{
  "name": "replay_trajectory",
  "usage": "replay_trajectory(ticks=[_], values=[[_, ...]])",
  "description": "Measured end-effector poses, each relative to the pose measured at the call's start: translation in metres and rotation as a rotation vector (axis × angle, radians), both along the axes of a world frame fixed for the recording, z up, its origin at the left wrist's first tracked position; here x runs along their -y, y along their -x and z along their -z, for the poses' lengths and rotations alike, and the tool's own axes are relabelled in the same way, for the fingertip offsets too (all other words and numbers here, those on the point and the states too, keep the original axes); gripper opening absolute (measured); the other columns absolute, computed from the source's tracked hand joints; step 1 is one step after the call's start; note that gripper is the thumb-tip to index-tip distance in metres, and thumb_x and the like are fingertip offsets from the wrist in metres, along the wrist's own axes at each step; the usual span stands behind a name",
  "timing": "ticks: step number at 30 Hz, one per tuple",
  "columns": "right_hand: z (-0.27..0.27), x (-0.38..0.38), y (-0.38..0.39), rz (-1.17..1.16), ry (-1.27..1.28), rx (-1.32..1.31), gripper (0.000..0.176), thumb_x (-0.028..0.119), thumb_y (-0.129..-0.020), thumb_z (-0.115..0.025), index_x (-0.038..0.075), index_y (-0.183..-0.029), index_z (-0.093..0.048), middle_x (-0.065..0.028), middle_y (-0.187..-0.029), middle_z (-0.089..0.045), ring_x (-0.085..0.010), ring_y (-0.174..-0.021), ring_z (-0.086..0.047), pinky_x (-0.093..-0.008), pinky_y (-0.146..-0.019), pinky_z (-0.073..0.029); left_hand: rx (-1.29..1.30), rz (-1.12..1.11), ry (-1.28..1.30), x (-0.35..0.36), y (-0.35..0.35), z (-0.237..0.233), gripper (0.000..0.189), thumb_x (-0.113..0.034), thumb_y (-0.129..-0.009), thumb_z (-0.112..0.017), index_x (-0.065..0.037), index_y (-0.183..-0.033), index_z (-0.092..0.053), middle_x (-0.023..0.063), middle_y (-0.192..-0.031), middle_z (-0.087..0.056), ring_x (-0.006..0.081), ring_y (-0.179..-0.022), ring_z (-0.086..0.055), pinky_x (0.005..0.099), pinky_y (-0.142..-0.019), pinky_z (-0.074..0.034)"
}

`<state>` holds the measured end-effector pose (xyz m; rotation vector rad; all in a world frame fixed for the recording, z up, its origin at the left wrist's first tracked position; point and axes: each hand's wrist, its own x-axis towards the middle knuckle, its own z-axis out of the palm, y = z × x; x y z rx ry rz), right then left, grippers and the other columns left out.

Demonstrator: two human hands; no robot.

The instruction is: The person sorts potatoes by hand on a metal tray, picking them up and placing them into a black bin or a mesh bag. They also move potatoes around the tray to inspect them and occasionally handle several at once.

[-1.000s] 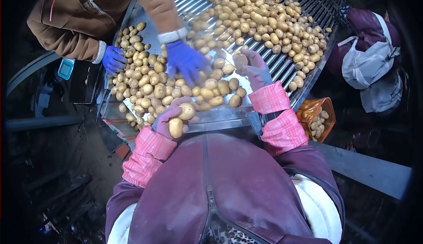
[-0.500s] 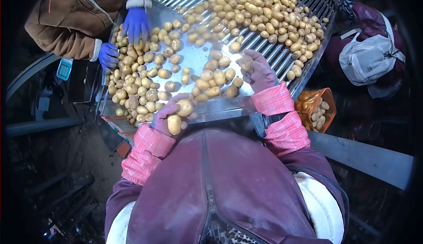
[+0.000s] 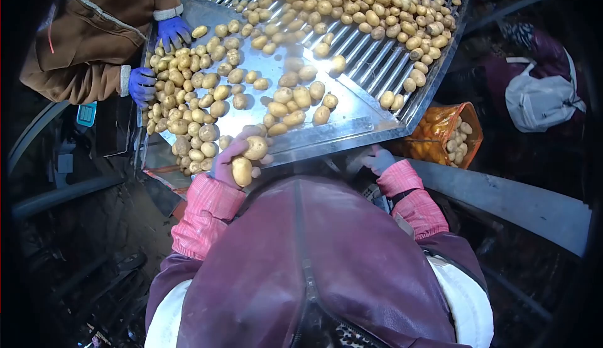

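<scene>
My left hand (image 3: 231,161) is closed around potatoes at the front edge of the metal sorting table (image 3: 370,122). One potato (image 3: 255,148) sits at the top of the grip and another potato (image 3: 242,171) below it. Lower down, past the table's front rim, is my right hand (image 3: 378,160), its fingers apart and no potato visible in them. Something blurred and dark lies just left of its fingertips. A small group of potatoes (image 3: 301,97) rests on the sheet metal in front of me.
Across the left end, a co-worker's blue-gloved hands (image 3: 173,32) touch a dense bed of potatoes (image 3: 188,87). A large heap of potatoes (image 3: 370,2) covers the roller bars (image 3: 370,65). An orange sack (image 3: 433,128) with potatoes stands at the right. Another person with a white bag (image 3: 543,102) is beyond.
My right hand has moved from above the table, where it held a potato, down past the front rim, and the potato is gone from it. My left hand keeps its potatoes.
</scene>
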<state>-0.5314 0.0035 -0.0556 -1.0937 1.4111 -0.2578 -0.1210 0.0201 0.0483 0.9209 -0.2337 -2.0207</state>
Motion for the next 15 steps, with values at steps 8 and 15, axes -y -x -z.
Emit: replay_trajectory(ticks=[8,15], values=[[-0.159,0.065,-0.088,-0.217,0.062,-0.029,0.027,0.023,-0.092,-0.063,0.002,-0.108,-0.068,-0.003,-0.091,-0.065,-0.0053,-0.073,-0.057,-0.0201,-0.062,-0.045,0.023,0.015,-0.027,-0.004,0.0,0.0,0.055,-0.03,-0.092,-0.055,-0.008,-0.142,-0.045,0.0159,-0.121,-0.061,0.0262,-0.089,-0.067,0.0275,-0.055,-0.05],[-0.062,0.14,-0.177,-0.779,1.059,-0.562,0.036,0.023,-0.083,-0.063,0.018,-0.119,-0.058,-0.0112,-0.104,-0.062,-0.033,-0.092,-0.066,-0.0461,-0.074,-0.054,0.108,-0.027,-0.043,-0.018,0.003,-0.003,0.051,-0.037,-0.093,-0.054,-0.009,-0.136,-0.052,0.0094,-0.113,-0.067,0.0236,-0.085,-0.068,0.0266,-0.056,-0.048]])
